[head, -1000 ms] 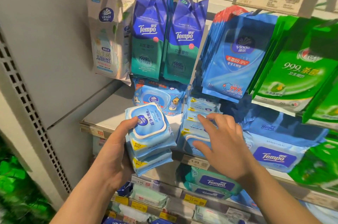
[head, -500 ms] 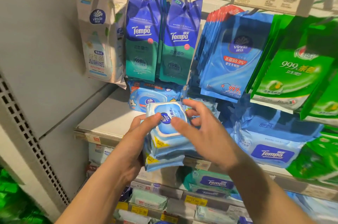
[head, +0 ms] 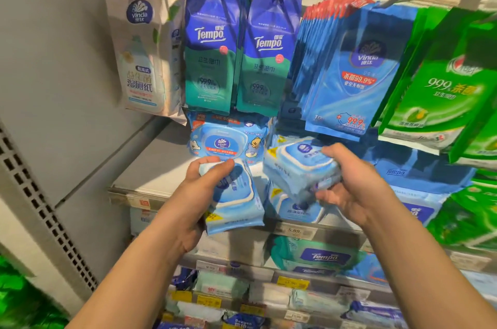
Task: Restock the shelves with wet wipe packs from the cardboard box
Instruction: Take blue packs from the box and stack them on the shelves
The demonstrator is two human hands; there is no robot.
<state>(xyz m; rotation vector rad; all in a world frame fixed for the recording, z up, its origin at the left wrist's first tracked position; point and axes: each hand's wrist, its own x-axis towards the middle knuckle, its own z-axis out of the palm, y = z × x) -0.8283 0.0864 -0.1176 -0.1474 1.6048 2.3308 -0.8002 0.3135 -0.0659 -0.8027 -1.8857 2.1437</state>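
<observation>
Our left hand (head: 204, 189) grips one wet wipe pack (head: 234, 202) and our right hand (head: 355, 189) clamps another pack (head: 298, 167), both just in front of the shelf (head: 150, 167). They look soft, squashy and slick; we hold them across their flat faces.

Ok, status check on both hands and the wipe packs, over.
Left hand grips one light-blue wipe pack. Right hand grips another pack, over the packs already on the shelf. Bare shelf space at left; nothing in the way.
</observation>
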